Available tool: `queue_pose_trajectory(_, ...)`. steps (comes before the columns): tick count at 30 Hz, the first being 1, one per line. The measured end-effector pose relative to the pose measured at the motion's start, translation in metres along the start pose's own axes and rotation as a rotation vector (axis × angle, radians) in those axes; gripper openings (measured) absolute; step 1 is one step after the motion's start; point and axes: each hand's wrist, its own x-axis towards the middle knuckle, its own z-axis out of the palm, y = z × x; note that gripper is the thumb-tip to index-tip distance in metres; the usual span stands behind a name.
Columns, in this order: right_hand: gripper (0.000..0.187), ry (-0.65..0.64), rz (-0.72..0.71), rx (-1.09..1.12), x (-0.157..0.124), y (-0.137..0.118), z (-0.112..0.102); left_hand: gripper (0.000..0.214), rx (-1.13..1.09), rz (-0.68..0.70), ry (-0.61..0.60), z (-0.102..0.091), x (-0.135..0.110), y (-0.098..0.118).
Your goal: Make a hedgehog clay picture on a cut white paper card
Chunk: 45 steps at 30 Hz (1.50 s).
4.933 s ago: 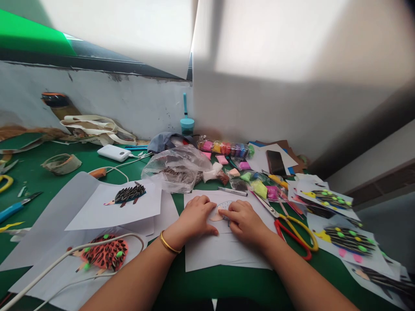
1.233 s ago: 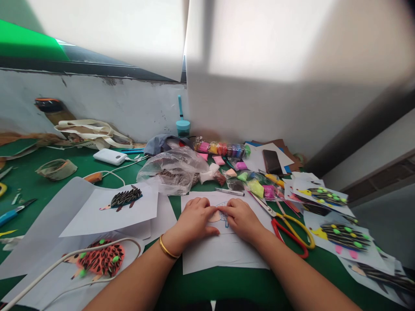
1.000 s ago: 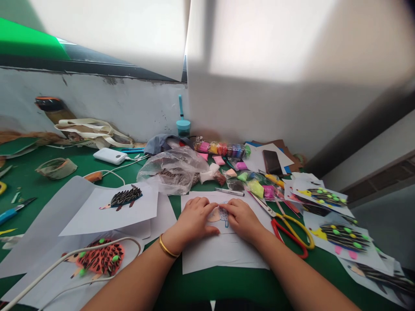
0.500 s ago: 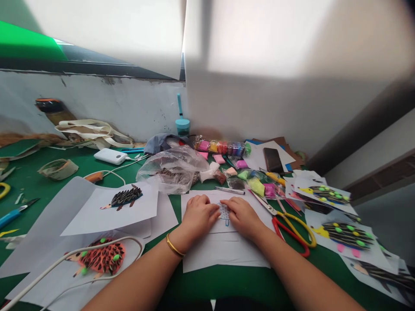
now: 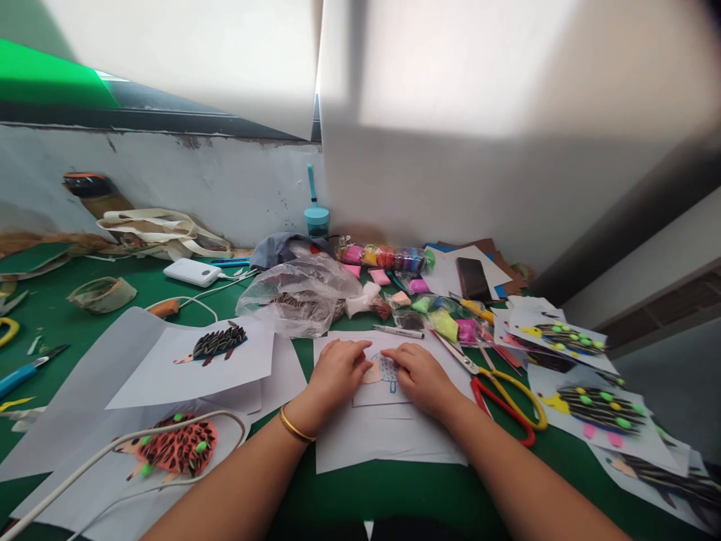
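Note:
A white sheet of paper [image 5: 394,436] lies in front of me with a smaller sheet on it. A blue-line drawing [image 5: 388,366] with a dotted body and a small leg shows on the smaller sheet. At the drawing's left end is a flat peach-coloured piece [image 5: 372,371], which looks like soft clay. My left hand [image 5: 339,372] rests on the paper left of that piece, fingers apart, its fingertips at the peach edge. My right hand [image 5: 421,374] lies over the drawing's right side, fingers stretched out and the index fingertip touching the paper. Neither hand grips anything visible.
Red-and-yellow-handled scissors [image 5: 507,394] lie right of the paper, and a pen [image 5: 398,331] lies behind it. Bagged coloured clay [image 5: 444,324] and a plastic bag [image 5: 298,293] stand farther back. Hedgehog pictures [image 5: 219,343] lie on both sides. A white cable [image 5: 101,454] crosses the left.
My left hand has shifted slightly left and its fingers have lifted apart, uncovering the peach piece and more of the drawing. My right hand stays nearly where it was.

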Motion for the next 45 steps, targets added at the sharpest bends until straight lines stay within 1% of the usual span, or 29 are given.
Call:
queue_pose_trajectory(1,0.048,-0.007,-0.022,-0.005,-0.001,-0.001,-0.002,0.044,-0.017,0.011,-0.025,-0.002,0.0,-0.002)
queue_pose_trajectory(4,0.046,-0.032,-0.088,-0.068,-0.005,-0.007,-0.008,0.081,0.004,0.06,-0.097,-0.005,-0.002,-0.004)
queue_pose_trajectory(5,0.046,-0.038,-0.106,-0.097,-0.006,-0.009,-0.009,0.089,0.024,0.072,-0.113,-0.005,-0.002,-0.004)
queue_pose_trajectory(7,0.046,-0.05,-0.137,-0.145,-0.007,-0.013,-0.01,0.095,0.056,0.081,-0.134,-0.005,-0.003,-0.003)
queue_pose_trajectory(11,0.041,-0.067,-0.17,-0.215,-0.006,-0.018,-0.008,0.095,0.067,0.077,-0.139,-0.004,-0.004,-0.002)
queue_pose_trajectory(15,0.041,-0.066,-0.187,-0.248,-0.006,-0.02,-0.006,0.096,0.061,0.079,-0.134,-0.004,-0.004,-0.003)
queue_pose_trajectory(20,0.038,-0.087,-0.194,-0.244,-0.005,-0.021,-0.004,0.098,0.062,0.072,-0.141,-0.004,-0.004,-0.003)
queue_pose_trajectory(25,0.04,-0.04,-0.209,-0.239,-0.006,-0.023,-0.004,0.096,0.054,0.079,-0.126,-0.002,-0.004,-0.003)
queue_pose_trajectory(31,0.038,-0.094,-0.198,-0.218,-0.004,-0.027,-0.003,0.098,0.06,0.089,-0.128,-0.001,-0.004,-0.005)
queue_pose_trajectory(37,0.042,-0.053,-0.167,-0.181,-0.004,-0.025,-0.001,0.096,0.061,0.084,-0.133,-0.003,-0.004,-0.003)
queue_pose_trajectory(42,0.039,-0.083,-0.182,-0.217,-0.004,-0.026,-0.002,0.096,0.065,0.077,-0.138,-0.004,-0.004,-0.002)
queue_pose_trajectory(45,0.04,-0.073,-0.184,-0.219,-0.003,-0.026,-0.002,0.097,0.072,0.074,-0.139,-0.004,-0.004,-0.003)
